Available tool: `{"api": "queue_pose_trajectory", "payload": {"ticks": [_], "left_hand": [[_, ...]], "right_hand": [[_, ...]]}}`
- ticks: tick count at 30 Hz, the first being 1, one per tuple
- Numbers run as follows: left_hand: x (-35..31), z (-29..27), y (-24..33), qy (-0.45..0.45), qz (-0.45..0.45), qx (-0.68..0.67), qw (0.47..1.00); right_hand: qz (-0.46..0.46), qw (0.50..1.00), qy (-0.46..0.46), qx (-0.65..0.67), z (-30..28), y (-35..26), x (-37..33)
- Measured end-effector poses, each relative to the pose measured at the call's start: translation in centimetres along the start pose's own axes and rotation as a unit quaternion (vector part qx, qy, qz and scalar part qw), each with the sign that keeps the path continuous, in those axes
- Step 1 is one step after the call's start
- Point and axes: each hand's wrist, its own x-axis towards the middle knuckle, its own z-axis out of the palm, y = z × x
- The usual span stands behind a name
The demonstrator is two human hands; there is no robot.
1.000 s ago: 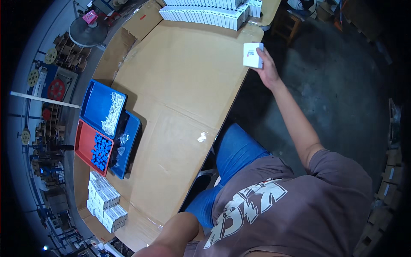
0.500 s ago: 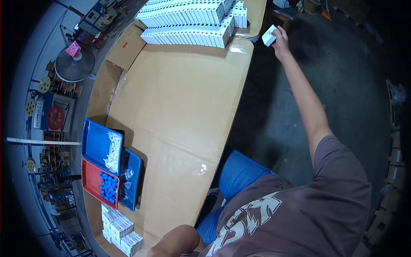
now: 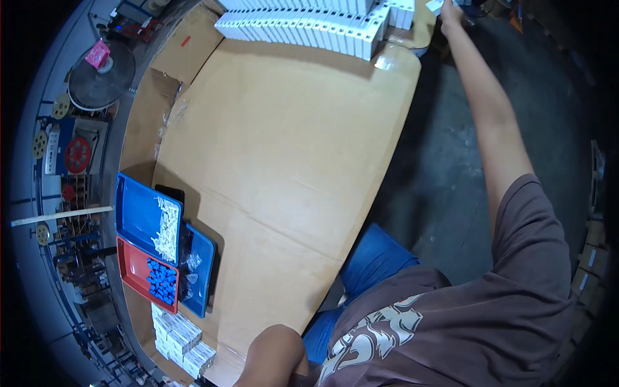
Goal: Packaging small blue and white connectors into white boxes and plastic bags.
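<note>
With my right arm stretched out far ahead, my right hand (image 3: 452, 15) is closed on a small white box (image 3: 434, 6) at the upper edge of the picture. Part of that box is cut off there. Just left of this hand, rows of white boxes (image 3: 303, 29) stand packed side by side at the table's far end. My left arm (image 3: 277, 351) is bent at the lower edge, over the table's near side. My left hand itself lies outside the picture.
The table (image 3: 277, 142) has a brown cardboard cover and a cardboard wall (image 3: 138, 122) along its left. Blue trays (image 3: 138, 206) hold white pieces and clear plastic bits; a red tray (image 3: 133, 261) holds blue pieces. Stacked white boxes (image 3: 184, 342) stand nearby. A fan (image 3: 102, 77) is beyond.
My right hand has reached farther forward with the white box, up to the picture's upper edge. The view has shifted, so the rows of boxes sit higher.
</note>
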Motion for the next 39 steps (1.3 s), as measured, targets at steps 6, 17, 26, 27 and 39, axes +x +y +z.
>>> {"api": "queue_pose_trajectory", "payload": {"ticks": [6, 17, 26, 27, 39], "left_hand": [[-1.9, -3.1, -0.6, -0.022, 0.049, 0.133, 0.99], [-9.7, -11.8, 2.0, 0.134, -0.351, 0.273, 0.886], [-31.8, -13.9, -0.3, -0.087, -0.703, 0.399, 0.582], [-31.8, -14.0, -0.4, -0.054, -0.719, 0.388, 0.574], [-30.6, -12.6, -0.1, -0.072, -0.696, 0.393, 0.596]], "right_hand": [[-0.086, 0.991, -0.038, -0.097, 4.4, -1.3, 7.0], [-0.182, 0.938, 0.002, -0.293, 6.6, -5.9, -0.1], [-0.25, 0.885, 0.062, -0.388, 14.3, -3.0, 4.7], [-0.252, 0.884, 0.067, -0.388, 14.2, -2.3, 6.9], [-0.14, 0.879, -0.283, -0.357, 12.9, 0.8, 20.6]]}}
